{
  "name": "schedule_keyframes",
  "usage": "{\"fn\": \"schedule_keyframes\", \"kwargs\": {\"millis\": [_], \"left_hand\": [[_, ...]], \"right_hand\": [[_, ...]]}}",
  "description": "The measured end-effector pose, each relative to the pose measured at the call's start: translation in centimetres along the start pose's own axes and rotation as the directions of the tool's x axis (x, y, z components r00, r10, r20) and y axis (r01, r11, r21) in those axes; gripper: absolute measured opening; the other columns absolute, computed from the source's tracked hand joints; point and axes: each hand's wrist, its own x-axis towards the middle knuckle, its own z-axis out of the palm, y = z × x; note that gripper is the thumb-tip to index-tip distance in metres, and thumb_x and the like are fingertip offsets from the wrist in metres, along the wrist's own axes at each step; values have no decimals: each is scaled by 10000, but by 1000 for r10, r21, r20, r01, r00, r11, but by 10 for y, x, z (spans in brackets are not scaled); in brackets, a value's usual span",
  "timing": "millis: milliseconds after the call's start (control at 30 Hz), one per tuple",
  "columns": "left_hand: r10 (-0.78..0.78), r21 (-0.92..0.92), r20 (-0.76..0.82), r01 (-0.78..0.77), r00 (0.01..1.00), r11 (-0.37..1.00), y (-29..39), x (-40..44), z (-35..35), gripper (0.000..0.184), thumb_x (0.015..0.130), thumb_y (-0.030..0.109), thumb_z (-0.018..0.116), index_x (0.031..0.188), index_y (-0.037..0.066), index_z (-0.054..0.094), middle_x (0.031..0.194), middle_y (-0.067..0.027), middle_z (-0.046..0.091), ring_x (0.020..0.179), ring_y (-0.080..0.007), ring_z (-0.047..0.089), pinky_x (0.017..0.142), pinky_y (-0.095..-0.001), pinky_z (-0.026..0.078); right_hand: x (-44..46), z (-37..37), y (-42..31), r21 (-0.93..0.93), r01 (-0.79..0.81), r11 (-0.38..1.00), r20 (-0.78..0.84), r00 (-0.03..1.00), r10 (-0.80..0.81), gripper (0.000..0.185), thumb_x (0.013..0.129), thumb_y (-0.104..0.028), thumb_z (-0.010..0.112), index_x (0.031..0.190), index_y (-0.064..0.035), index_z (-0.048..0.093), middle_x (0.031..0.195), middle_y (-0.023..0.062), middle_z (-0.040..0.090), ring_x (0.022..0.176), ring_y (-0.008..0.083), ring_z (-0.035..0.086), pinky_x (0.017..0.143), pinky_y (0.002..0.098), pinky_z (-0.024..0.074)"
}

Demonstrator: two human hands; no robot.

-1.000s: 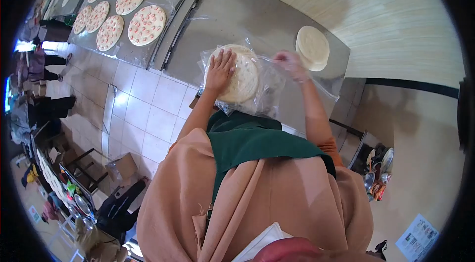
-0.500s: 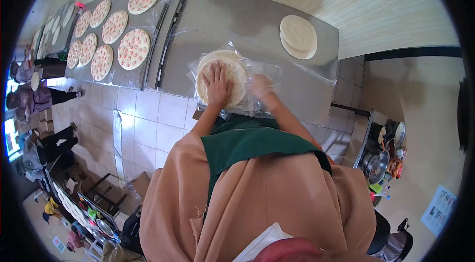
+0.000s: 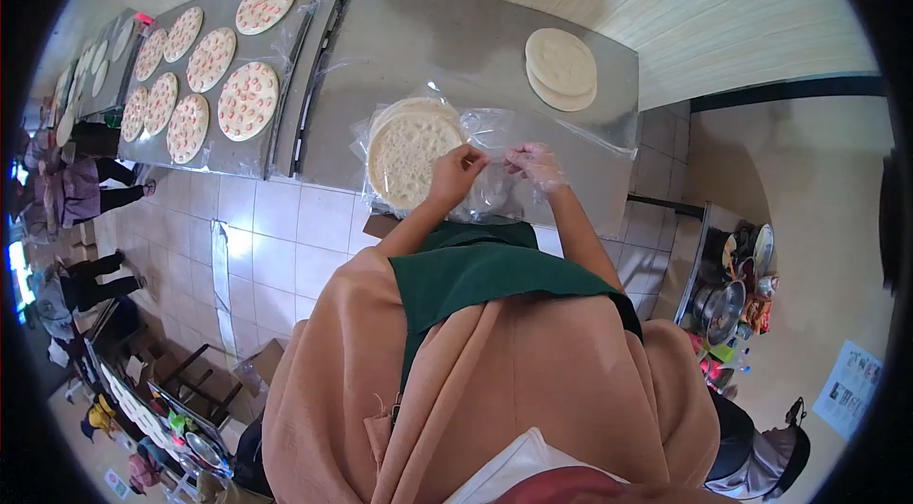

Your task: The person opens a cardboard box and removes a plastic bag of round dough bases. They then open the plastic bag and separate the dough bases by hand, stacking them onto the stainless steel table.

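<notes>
A stack of round flat pizza bases [image 3: 411, 157] lies on clear plastic near the front edge of the metal table, its top face pale and pitted. My bare left hand [image 3: 457, 173] is over the stack's right side, thumb and fingertips pinched together at the clear plastic bag [image 3: 489, 188]. Facing it, a little to the right, my right hand [image 3: 536, 167] wears a thin clear glove and has its fingers pinched at the same plastic. The film between my fingertips is hard to make out.
Two overlapping plain bases [image 3: 561, 69] lie at the table's far right. On the left table [image 3: 238, 154] are several bases dotted with pink pieces [image 3: 248, 101]. Pots [image 3: 723, 309] stand on a lower right shelf. Other people [image 3: 81, 190] stand far left.
My left hand has lifted off the top of the stack and moved right. My right hand has shifted slightly right, and both hands now meet at the plastic with fingers pinched.
</notes>
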Motion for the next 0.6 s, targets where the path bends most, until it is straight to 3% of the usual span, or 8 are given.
{"fn": "schedule_keyframes", "kwargs": {"millis": [67, 167, 267, 367, 467, 567, 600], "left_hand": [[6, -110, -105, -18, 994, 994, -6, -3, -9, 163, 893, 179, 677, 895, 18, 653, 751, -42, 667, 679, -91, 595, 650, -261, 482], [-35, -238, -225, -20, 974, 971, -6, -6, -22, 175, 882, 199, 685, 890, 27, 653, 683, -34, 624, 607, -86, 550, 593, -248, 456], [2, -149, -243, -39, 970, 988, 13, -11, -25, 151, 897, 183, 659, 892, 33, 637, 665, -28, 600, 599, -84, 535, 574, -250, 443], [47, -60, -212, -61, 976, 996, 38, -19, -25, 120, 902, 161, 634, 908, 42, 628, 678, -48, 605, 589, -108, 548, 558, -264, 446], [118, -80, -279, -145, 953, 986, 43, -24, -18, 114, 884, 155, 643, 901, 45, 618, 695, -75, 605, 565, -168, 561, 544, -295, 454], [267, 52, -316, -265, 910, 963, 46, -29, -22, 111, 853, 134, 663, 888, 48, 600, 691, -82, 599, 568, -199, 567, 528, -310, 451], [299, 93, -274, -284, 914, 954, 50, -29, -23, 106, 843, 124, 664, 885, 53, 597, 704, -82, 603, 578, -207, 573, 536, -316, 454]], "right_hand": [[17, -13, 36, -6, -52, 999, -40, 998, 51, 233, 872, -217, 668, 989, -16, 669, 836, 59, 693, 753, 136, 655, 707, 302, 509], [34, -32, 61, -418, -82, 905, -190, 982, 1, 196, 843, -152, 681, 991, -27, 657, 849, 67, 675, 790, 145, 645, 722, 305, 501], [-1, -23, 5, -578, 72, 813, -448, 804, -390, 195, 820, -141, 687, 977, -33, 646, 846, 65, 650, 818, 176, 628, 752, 325, 498], [-44, 9, -79, -240, 442, 864, -444, 742, -503, 260, 831, -256, 647, 974, -39, 637, 924, 165, 666, 881, 295, 644, 840, 390, 495], [-37, 34, -67, -460, 585, 668, 174, 797, -578, 228, 876, -252, 591, 993, -65, 645, 893, 152, 650, 843, 327, 624, 796, 428, 488], [8, 36, -4, -831, 363, 422, 393, 920, -17, 275, 839, -252, 598, 1015, -45, 642, 978, 222, 646, 953, 374, 621, 874, 443, 481], [16, 40, -9, -833, 364, 418, 387, 922, -32, 286, 831, -251, 603, 1029, -49, 647, 976, 214, 654, 953, 371, 625, 882, 439, 479]]}}
